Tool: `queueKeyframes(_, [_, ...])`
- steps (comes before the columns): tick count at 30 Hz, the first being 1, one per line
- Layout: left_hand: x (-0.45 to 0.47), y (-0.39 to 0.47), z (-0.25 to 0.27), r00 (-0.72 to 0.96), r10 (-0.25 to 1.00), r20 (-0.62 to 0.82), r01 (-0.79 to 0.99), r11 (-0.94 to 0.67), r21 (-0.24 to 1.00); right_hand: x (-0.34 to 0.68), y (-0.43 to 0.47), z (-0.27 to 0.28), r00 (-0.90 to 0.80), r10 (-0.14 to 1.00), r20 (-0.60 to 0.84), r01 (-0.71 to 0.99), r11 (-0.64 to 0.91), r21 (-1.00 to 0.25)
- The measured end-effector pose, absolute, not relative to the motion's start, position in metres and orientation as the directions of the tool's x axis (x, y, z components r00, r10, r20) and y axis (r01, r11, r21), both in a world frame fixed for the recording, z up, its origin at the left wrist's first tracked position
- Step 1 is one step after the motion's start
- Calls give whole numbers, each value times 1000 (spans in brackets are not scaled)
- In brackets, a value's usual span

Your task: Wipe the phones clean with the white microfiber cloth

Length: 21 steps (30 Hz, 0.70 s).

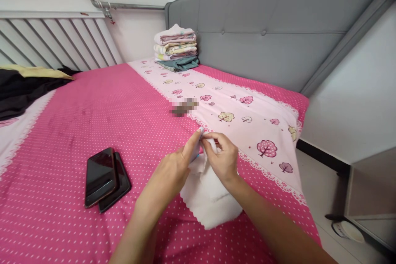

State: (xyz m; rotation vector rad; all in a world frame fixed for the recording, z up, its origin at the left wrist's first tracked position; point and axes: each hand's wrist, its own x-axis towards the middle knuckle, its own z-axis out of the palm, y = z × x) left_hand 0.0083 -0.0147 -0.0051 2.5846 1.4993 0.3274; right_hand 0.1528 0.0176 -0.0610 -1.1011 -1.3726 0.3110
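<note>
White cloth (pixel 210 204): bunched at the far end between both hands, spreading out below and nearer, mainly under the right hand and wrist; soft-looking, scalloped along the near left edge; over the pink sheet, hard to tell whether resting or hanging.
Left hand (pixel 173 169): just left of the cloth's gathered top, narrow, curled around the fabric, thumb pointing far and pressed to the pale tip; fingers partly hidden behind the thumb.
Right hand (pixel 222 154): just right of the same gathered top, narrow, pinching a fold between thumb and forefinger, close beside the left thumb.
Pink sheet (pixel 108 111): white-dotted, spread over the bed, crossed on the right by a pale band (pixel 210 86) of printed trees with lacy borders.
Phones: two, dark, left of the hands and well apart from the cloth; upper one (pixel 100 175) lying partly over the lower one (pixel 123 181).
Blurred patch (pixel 184 107): beyond the hands, near the band's left border, too pixelated to identify.
Folded stack (pixel 175 45): far, near the grey headboard (pixel 247 20).
Dark clothing (pixel 21 93): far left, under a yellow piece (pixel 40 72), near the radiator (pixel 52 43).
</note>
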Motion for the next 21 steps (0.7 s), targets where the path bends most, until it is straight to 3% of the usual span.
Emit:
queueKeyframes(3, [10,-17,-5,482,871,97,861,-491,132,153,18,-60,341,715,610,363,499,-787])
queueKeyframes(7, [9,-17,-7,488,867,103,859,-497,123,153,18,-61,351,737,578,355,466,-810])
queueKeyframes(21, [5,-10,-2,454,882,127,848,-472,240,149,18,-71,184,878,443,415,339,-844])
